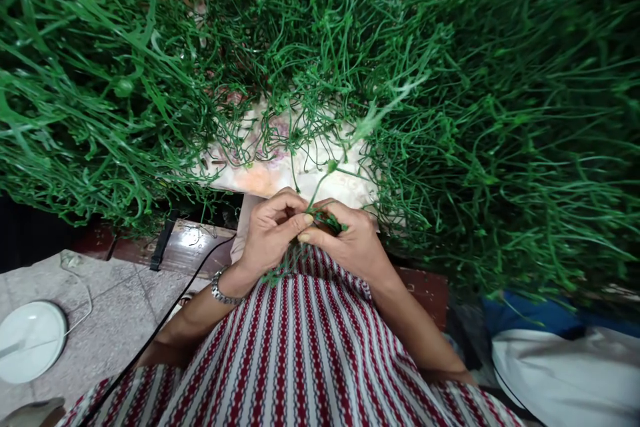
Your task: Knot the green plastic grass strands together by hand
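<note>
My left hand (273, 230) and my right hand (353, 240) meet over my lap, thumbs close together. Between their fingertips they pinch a thin green plastic-looking plant stem (323, 183), which slants up and right to a feathery pale green tip. More green strands show in the curl of my right hand, and blurred ones hang below my left hand. The fingers hide where the pieces join, if they do. Just beyond the hands lies a pale patterned surface (310, 170), partly covered by loose green stems.
Tangled green plant stems (500, 113) heap up across the back and right, with another mass (90, 93) on the left. A round white object (33, 341) lies on the tiled floor (120, 293). A black cable (170, 313) passes by my left forearm. White fabric (570, 373) lies at right.
</note>
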A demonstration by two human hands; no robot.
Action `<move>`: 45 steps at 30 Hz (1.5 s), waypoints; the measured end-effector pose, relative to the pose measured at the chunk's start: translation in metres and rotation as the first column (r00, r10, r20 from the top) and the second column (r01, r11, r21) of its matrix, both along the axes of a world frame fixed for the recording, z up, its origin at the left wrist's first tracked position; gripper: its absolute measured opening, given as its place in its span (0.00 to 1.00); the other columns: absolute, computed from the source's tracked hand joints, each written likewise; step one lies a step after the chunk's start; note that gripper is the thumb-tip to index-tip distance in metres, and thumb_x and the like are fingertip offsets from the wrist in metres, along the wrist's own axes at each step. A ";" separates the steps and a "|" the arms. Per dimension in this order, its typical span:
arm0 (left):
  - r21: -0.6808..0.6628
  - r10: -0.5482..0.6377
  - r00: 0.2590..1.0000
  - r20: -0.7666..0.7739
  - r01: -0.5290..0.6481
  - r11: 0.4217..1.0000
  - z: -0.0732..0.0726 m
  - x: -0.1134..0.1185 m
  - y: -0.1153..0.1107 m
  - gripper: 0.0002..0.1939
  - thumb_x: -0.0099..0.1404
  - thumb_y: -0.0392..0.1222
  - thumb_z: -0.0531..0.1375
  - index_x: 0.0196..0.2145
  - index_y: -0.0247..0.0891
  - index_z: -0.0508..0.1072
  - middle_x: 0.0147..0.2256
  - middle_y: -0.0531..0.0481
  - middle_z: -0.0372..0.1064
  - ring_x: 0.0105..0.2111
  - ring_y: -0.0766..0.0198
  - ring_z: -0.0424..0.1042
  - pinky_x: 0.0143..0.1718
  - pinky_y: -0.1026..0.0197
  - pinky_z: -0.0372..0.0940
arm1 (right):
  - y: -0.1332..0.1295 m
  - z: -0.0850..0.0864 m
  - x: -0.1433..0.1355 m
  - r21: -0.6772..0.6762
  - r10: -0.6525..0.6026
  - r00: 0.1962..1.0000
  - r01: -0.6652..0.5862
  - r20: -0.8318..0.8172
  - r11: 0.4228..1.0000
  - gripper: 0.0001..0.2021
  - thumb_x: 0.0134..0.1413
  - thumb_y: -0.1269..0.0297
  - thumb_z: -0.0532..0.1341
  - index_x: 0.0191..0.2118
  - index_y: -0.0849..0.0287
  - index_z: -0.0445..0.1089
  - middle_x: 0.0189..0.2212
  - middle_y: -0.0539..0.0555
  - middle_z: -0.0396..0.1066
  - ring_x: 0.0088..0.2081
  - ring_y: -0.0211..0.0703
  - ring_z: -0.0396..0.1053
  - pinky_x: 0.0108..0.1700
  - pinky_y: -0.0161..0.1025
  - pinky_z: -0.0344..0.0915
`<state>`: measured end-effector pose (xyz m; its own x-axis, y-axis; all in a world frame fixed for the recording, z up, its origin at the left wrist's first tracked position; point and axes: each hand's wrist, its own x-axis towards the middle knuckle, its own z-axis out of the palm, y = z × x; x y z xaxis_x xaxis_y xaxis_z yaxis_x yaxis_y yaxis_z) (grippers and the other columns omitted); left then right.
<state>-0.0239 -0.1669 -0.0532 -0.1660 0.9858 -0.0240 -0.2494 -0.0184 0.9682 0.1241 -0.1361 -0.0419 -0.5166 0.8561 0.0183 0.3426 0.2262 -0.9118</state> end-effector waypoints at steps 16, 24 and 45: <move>-0.030 0.044 0.971 0.236 -0.038 0.999 0.002 -0.002 -0.003 0.05 0.51 0.33 0.65 0.24 0.36 0.71 0.26 0.53 0.63 0.28 0.70 0.63 0.31 0.68 0.60 | 0.006 0.007 -0.005 0.110 0.258 0.966 -0.258 0.018 0.960 0.10 0.58 0.66 0.54 0.25 0.61 0.60 0.20 0.45 0.54 0.22 0.30 0.50 0.26 0.30 0.51; -0.164 -0.048 0.753 0.656 0.205 0.965 0.014 0.000 -0.004 0.05 0.50 0.33 0.64 0.25 0.36 0.69 0.24 0.54 0.64 0.21 0.75 0.57 0.22 0.71 0.52 | 0.005 -0.003 -0.006 -0.050 0.267 0.885 -0.308 -0.382 0.950 0.10 0.58 0.62 0.55 0.31 0.63 0.66 0.26 0.50 0.65 0.30 0.34 0.63 0.34 0.31 0.61; -0.173 -0.135 0.799 0.587 0.287 0.942 0.017 0.002 -0.010 0.08 0.48 0.39 0.64 0.21 0.34 0.68 0.15 0.54 0.61 0.18 0.71 0.54 0.24 0.65 0.49 | 0.009 -0.019 0.004 -0.166 0.393 0.810 -0.501 -0.435 0.849 0.12 0.53 0.57 0.59 0.33 0.62 0.72 0.18 0.45 0.60 0.20 0.30 0.54 0.24 0.31 0.53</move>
